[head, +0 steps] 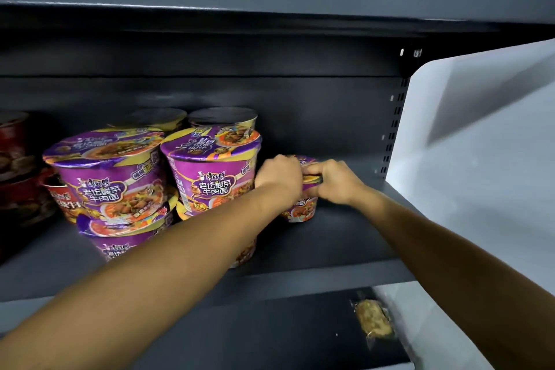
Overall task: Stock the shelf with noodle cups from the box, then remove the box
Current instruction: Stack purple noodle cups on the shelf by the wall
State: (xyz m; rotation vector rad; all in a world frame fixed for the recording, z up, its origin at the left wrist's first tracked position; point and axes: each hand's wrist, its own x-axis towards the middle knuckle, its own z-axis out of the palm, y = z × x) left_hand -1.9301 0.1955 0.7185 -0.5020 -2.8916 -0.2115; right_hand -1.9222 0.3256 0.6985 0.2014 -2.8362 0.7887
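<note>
One purple noodle cup (300, 209) is held upright by its rim, toward the rear of the middle shelf (345, 237) and just right of the other purple cups. The left grip (280, 174) is curled over the left side of the rim and the right grip (333, 180) over the right side, so both are closed on this one cup. Whether its base rests on the shelf cannot be told.

Six more purple cups are counted to its left. Two are piled in the left front stack (114, 189) and two in the right front stack (210, 177), whose lower cup is partly hidden by the left forearm. Two rear cups (223, 117) are seen only by their tops.

Red cups (18, 153) are stacked at the shelf's left edge, in shadow; their number cannot be told. One small packet (375, 321) lies on the lower shelf (240, 333), near its right edge.
</note>
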